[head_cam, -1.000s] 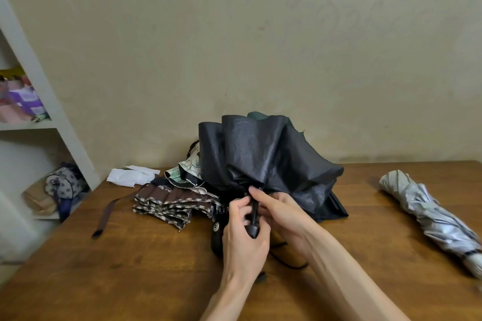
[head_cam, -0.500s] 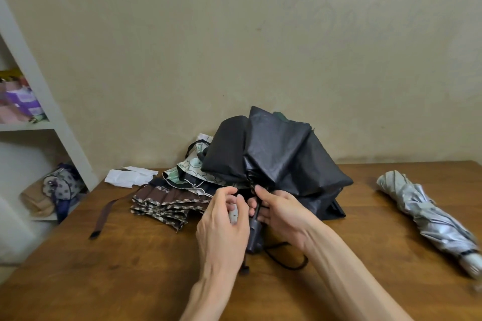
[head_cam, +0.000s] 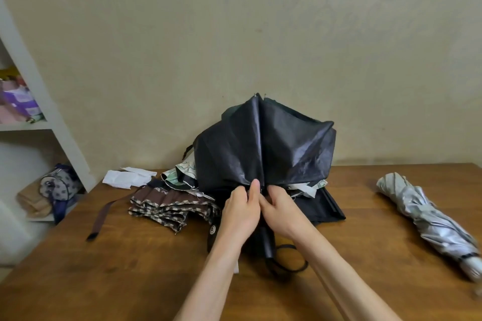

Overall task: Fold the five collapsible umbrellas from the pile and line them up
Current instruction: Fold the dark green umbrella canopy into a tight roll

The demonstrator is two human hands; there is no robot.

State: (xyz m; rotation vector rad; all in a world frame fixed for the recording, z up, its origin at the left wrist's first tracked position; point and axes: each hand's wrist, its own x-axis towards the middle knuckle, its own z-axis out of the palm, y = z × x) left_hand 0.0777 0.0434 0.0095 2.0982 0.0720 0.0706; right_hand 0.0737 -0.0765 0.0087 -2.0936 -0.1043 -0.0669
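Left hand [head_cam: 241,212] and right hand [head_cam: 280,212] touch side by side, fingers curled, both pinching the gathered cloth of the black umbrella [head_cam: 263,148]. Its canopy stands up over the pile [head_cam: 167,203], mid-table [head_cam: 130,268]. Silver umbrella [head_cam: 427,219] lies well apart, right.

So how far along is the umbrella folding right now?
One looks done: the silver umbrella lies collapsed on the right. In hand: the left hand and right hand pinch the black umbrella by its canopy, the fabric billowing, not yet gathered. Remaining: the brown patterned umbrella and the pale printed umbrella in the pile, perhaps more beneath; no line yet.
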